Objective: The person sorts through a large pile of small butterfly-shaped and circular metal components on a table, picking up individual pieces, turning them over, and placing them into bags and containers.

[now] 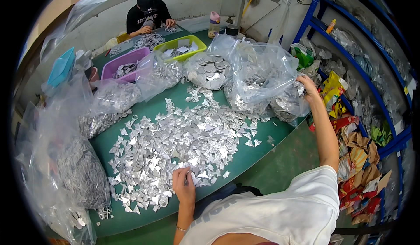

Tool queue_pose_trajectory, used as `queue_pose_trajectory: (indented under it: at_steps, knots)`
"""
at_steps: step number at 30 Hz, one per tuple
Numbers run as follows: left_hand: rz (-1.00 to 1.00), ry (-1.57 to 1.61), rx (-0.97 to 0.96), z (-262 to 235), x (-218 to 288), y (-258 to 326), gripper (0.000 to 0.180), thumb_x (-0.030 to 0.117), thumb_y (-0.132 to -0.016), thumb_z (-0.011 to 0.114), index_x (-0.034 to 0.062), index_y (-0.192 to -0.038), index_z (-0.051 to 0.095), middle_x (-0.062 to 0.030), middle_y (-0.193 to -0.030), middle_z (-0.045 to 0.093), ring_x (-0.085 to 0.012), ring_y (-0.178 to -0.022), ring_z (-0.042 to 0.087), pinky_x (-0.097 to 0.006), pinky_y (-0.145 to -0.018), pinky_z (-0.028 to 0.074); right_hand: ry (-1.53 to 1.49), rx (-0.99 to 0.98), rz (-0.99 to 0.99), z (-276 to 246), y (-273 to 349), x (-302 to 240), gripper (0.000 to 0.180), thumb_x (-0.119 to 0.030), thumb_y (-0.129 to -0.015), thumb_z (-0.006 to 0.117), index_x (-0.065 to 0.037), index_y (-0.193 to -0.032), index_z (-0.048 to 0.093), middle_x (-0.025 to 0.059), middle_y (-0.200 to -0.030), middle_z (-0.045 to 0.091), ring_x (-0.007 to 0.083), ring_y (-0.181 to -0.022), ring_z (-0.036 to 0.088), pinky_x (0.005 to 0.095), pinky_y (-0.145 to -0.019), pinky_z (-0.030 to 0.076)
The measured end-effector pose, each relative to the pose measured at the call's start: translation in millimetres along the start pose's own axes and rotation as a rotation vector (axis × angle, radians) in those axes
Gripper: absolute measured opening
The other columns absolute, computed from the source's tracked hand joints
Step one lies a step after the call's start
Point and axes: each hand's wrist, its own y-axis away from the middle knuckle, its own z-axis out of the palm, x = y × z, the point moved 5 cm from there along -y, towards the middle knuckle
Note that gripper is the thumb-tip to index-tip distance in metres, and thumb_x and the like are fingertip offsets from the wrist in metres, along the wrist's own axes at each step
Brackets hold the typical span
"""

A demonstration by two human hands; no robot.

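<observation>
The foil scraps (175, 140) lie in a wide silver heap across the middle of the green worktop (258, 151). The left hand (183, 184) rests at the heap's near edge, fingers curled on a few scraps, pinching them. The right hand (307, 87) reaches far out to the right and grips the rim of a clear bag (262, 76) of foil pieces, standing at the worktop's right edge. More bags (83, 170) crowd the left side; purple (124, 66) and yellow-green trays (180, 46) sit behind, where another person (146, 15) works. The bag hangs close to the edge: a hard tug could likely tip it and spill foil to the floor (280, 170). Scraps near the front edge may slide off if swept.
</observation>
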Motion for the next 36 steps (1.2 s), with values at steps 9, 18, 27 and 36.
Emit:
queue_pose_trajectory:
  at_steps: [9, 18, 27, 36]
  knots:
    - [-0.013, 0.005, -0.011, 1, -1, 0, 0.020, -0.010, -0.070, 0.060, -0.0007, -0.088, 0.061, -0.0121, -0.081, 0.054, -0.0260, -0.076, 0.055, -0.032, -0.067, 0.044, 0.869, 0.146, -0.331, -3, -18, -8, 0.050, -0.023, -0.061, 0.067, -0.001, -0.105, 0.060, 0.0169, -0.095, 0.064, 0.0276, -0.088, 0.062, 0.0331, -0.077, 0.046]
    - [-0.014, 0.004, 0.020, -1, 0, 0, 0.020, -0.010, -0.070, 0.060, -0.0009, -0.088, 0.061, -0.0129, -0.082, 0.055, -0.0269, -0.076, 0.055, -0.032, -0.067, 0.045, 1.192, 0.151, -0.281, -17, 0, -8, 0.047, -0.030, -0.064, 0.065, 0.000, -0.100, 0.062, 0.0219, -0.090, 0.063, 0.0339, -0.087, 0.061, 0.0371, -0.077, 0.046]
    - [0.139, 0.065, 0.036, -2, 26, -14, 0.017, -0.011, -0.069, 0.060, -0.0018, -0.083, 0.062, -0.0129, -0.081, 0.059, -0.0252, -0.077, 0.057, -0.033, -0.073, 0.046, 1.177, 0.254, -0.356, -14, 5, 15, 0.052, -0.039, -0.081, 0.055, -0.002, -0.117, 0.048, 0.0217, -0.116, 0.051, 0.0359, -0.108, 0.048, 0.0425, -0.088, 0.040]
    - [0.728, 0.170, -0.350, 86, 179, -89, 0.024, -0.009, -0.062, 0.067, 0.0071, -0.080, 0.065, -0.0072, -0.080, 0.053, -0.0215, -0.070, 0.053, -0.029, -0.063, 0.043, 1.220, 0.147, -0.453, -15, 4, 17, 0.044, -0.037, -0.087, 0.048, 0.000, -0.110, 0.048, 0.0282, -0.109, 0.049, 0.0450, -0.102, 0.047, 0.0458, -0.087, 0.040]
